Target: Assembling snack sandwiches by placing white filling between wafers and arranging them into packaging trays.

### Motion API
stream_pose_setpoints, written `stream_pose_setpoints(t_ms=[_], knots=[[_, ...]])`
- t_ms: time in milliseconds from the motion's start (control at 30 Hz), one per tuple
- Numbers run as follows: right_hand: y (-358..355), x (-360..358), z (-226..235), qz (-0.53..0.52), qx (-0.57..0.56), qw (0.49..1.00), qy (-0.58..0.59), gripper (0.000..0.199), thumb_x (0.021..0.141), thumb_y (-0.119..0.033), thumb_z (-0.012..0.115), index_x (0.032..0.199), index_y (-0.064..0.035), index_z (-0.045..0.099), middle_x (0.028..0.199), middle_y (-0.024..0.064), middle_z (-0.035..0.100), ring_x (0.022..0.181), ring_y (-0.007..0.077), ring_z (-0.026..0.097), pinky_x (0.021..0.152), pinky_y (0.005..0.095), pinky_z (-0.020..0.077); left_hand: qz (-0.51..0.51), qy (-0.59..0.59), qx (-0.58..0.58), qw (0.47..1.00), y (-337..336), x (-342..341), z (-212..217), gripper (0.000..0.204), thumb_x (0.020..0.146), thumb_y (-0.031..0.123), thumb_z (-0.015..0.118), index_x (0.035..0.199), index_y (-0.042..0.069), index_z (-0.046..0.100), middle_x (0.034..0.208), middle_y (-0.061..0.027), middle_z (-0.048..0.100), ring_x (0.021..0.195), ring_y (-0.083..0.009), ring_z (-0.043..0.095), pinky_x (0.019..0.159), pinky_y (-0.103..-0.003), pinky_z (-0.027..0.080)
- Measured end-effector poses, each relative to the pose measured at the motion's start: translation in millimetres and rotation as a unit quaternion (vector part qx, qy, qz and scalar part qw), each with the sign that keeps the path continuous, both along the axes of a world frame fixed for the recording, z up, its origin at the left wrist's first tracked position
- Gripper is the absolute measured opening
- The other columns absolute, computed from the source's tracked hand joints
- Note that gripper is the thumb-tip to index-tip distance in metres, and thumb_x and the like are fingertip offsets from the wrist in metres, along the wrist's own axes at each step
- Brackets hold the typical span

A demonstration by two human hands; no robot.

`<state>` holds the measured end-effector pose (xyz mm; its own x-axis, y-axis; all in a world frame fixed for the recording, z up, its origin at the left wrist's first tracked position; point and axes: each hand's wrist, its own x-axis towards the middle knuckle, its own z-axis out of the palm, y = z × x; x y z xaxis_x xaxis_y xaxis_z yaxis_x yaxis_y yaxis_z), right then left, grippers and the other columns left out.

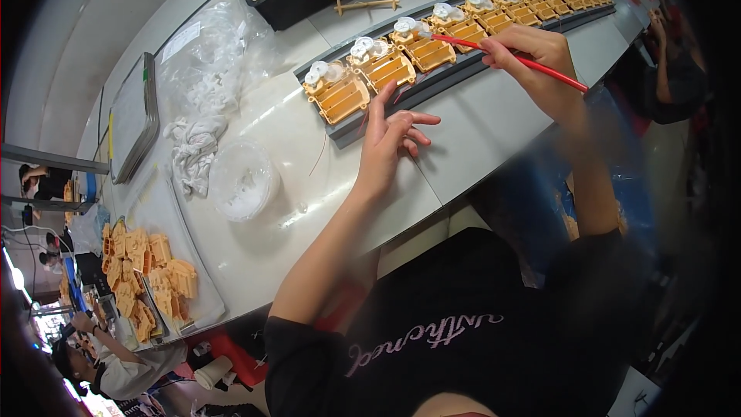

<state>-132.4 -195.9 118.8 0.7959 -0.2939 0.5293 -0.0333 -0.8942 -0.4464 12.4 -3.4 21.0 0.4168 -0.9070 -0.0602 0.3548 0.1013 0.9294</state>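
A long row of yellow-orange plastic housings (340, 99) lies in a dark grey rail (436, 86) on the table, with white and clear round parts (405, 26) along their far ends. My right hand (542, 60) pinches a slim red stick (557, 75). Its far tip reaches the third housing (429, 54) from the left, beside the clear part; what the tip is made of is too small to tell. Stretched toward the second housing (386, 69), the index finger of my left hand (384, 143) rests at its near edge. That hand's other fingers are spread and hold nothing.
A black bin (297, 6) of small white parts stands at the back, near a small tan plastic piece (367, 5). Leftward are plastic bags (208, 54), a white cloth (193, 147), a clear tub (231, 210), stacked trays (133, 120) and heaped housings (139, 270). People sit nearby.
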Motion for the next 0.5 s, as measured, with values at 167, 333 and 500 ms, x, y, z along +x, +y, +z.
stream_pose_setpoints(t_ms=[167,333,500], knots=[[0.9,7.9,-2.1,0.021,-0.029,0.999,-0.012,0.016,0.088,-0.011,0.063,0.087,0.0033,0.068,0.076,0.0097,0.067,0.067,0.0149,0.063,0.059,0.0258,0.0486,-0.007,0.002,-0.01,1.0,-1.0,1.0,-1.3,0.061,0.095,0.02,0.043,0.145,0.004,0.013,0.105,-0.0203,0.064,0.074,-0.0112,0.059,0.062,-0.02,0.045],[3.5,3.0,5.6,-0.001,-0.024,0.999,0.027,0.016,0.088,-0.012,0.064,0.086,0.003,0.068,0.074,0.009,0.066,0.065,0.0153,0.062,0.058,0.0255,0.047,-0.002,0.001,-0.007,1.0,1.1,1.0,0.3,0.062,0.093,0.021,0.044,0.144,0.004,0.015,0.105,-0.0199,0.064,0.075,-0.0119,0.059,0.063,-0.021,0.046],[-2.9,4.0,1.3,0.008,-0.017,1.0,-0.008,0.015,0.087,-0.011,0.064,0.086,0.0031,0.068,0.074,0.0095,0.066,0.065,0.0153,0.062,0.057,0.0251,0.0466,-0.003,0.0,-0.003,1.0,-1.1,-0.6,2.0,0.061,0.092,0.02,0.045,0.144,0.004,0.017,0.106,-0.0195,0.064,0.076,-0.0125,0.06,0.064,-0.022,0.046]])
